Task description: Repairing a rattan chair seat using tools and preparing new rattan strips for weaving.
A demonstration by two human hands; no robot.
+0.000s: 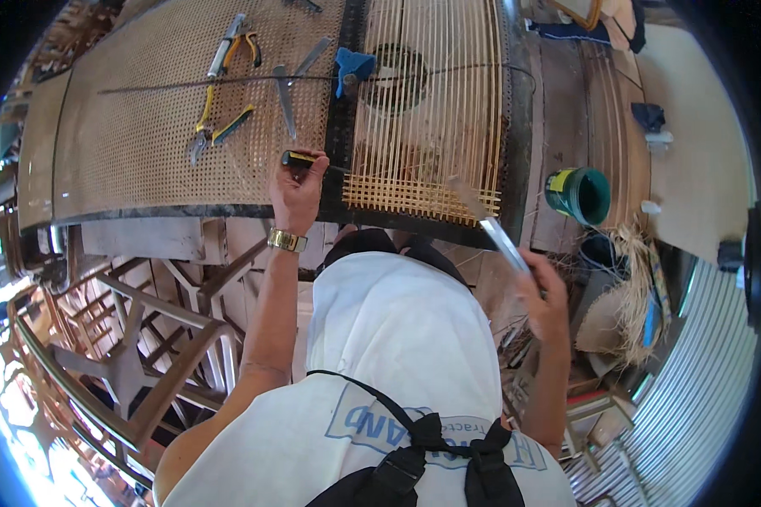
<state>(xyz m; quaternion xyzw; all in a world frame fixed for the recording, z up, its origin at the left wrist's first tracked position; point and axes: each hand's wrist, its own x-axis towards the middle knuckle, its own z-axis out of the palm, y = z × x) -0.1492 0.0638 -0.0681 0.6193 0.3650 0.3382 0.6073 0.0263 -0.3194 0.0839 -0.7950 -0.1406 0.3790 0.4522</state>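
My left hand (296,193) is closed round a tool with a black-and-yellow handle (299,159), at the near edge of the work. Its working end cannot be made out. Right of it, pale cane strands (435,110) run lengthwise over an opening in a dark frame (336,127), with a woven band (414,196) across their near end. My right hand (543,296) grips a silvery tool (504,243) that slants up over the band's right corner. The tool's far end is blurred, so its kind is unclear.
Finished cane webbing (144,139) spreads left, bearing yellow-handled pliers (201,139), long-nosed pliers (228,51), flat metal strips (286,101) and a blue piece (352,69). A green bucket (577,194) stands right, near loose fibre (634,287). Wooden chair frames (144,355) crowd the lower left.
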